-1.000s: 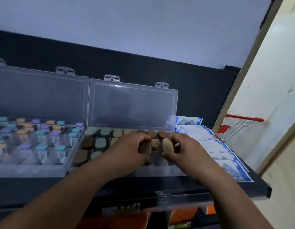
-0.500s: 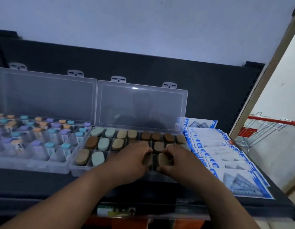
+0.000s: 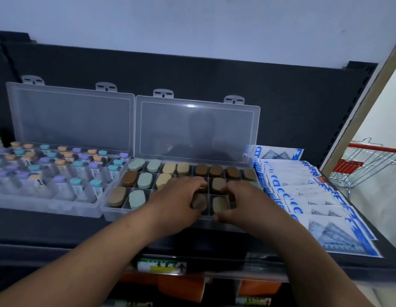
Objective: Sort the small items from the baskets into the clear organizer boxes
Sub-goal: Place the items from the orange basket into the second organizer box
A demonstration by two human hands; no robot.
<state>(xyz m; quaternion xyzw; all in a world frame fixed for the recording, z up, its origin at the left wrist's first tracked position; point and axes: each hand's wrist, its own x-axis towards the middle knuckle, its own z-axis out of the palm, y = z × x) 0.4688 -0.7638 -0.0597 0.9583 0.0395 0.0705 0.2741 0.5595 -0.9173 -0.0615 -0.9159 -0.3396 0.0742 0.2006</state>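
A brown oval piece point(image 3: 199, 201) and a tan one point(image 3: 219, 204) sit in neighbouring front-row compartments of the right box point(image 3: 114, 214), whose lid point(image 3: 197, 129) stands open. The left hand point(image 3: 177, 200) has its fingers curled round the brown piece; the right hand point(image 3: 248, 202) pinches the tan one between thumb and fingers. More ovals fill the other compartments. The left box point(image 3: 48, 207) beside it holds capped vials point(image 3: 76, 185). Both boxes rest on a dark shelf point(image 3: 59, 231), with blue-and-white packets point(image 3: 314, 196) to the right.

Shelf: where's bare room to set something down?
Only the dark shelf strip before the left organizer box. Boxes abut; blue-white packets fill the right; left hand and right hand cover the right organizer box front.
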